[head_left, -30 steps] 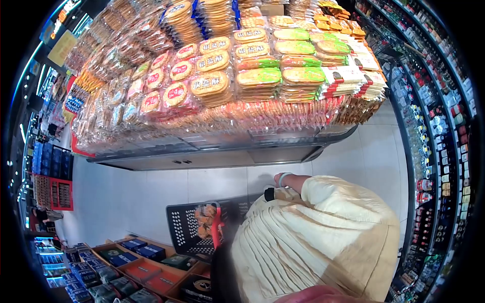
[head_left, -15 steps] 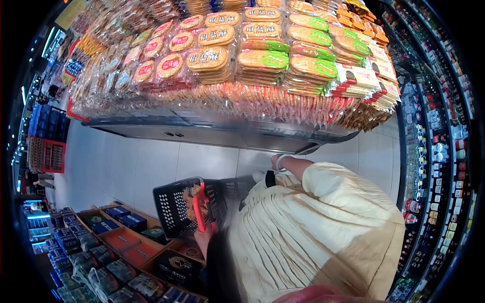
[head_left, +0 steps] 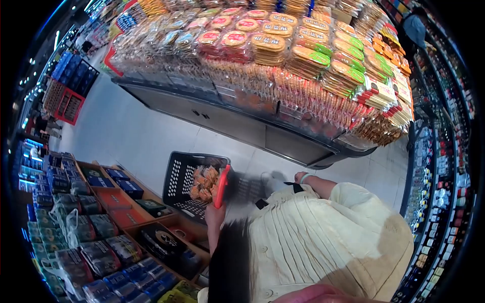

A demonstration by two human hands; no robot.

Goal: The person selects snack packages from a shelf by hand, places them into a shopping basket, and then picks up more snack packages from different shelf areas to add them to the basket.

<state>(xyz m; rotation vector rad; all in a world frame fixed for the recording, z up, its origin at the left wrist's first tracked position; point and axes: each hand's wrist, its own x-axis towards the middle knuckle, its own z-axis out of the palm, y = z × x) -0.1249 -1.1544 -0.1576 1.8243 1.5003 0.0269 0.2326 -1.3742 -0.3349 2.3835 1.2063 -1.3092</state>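
Observation:
My left hand (head_left: 214,214) is closed round the red handle (head_left: 221,187) of a black perforated shopping basket (head_left: 177,178). Several packs of orange-brown food in clear wrapping (head_left: 204,183) lie in the basket. At my right side hangs my right hand (head_left: 300,177), small in view, with its fingers curled in and nothing showing in them. A pale bangle (head_left: 305,177) circles that wrist. The nearest thing ahead of this hand is the dark base of the display counter (head_left: 283,143).
Stacks of wrapped round and oval biscuits (head_left: 270,44) cover the counter ahead. Boxes and packs of cans (head_left: 106,252) fill a low display on my left. Tall shelves of bottles and jars (head_left: 429,177) run along the right, where a person (head_left: 415,30) stands farther back.
My view has turned and shifted, so the counter now slants down to the right. More of the basket's contents shows, and a person has come into view at the upper right.

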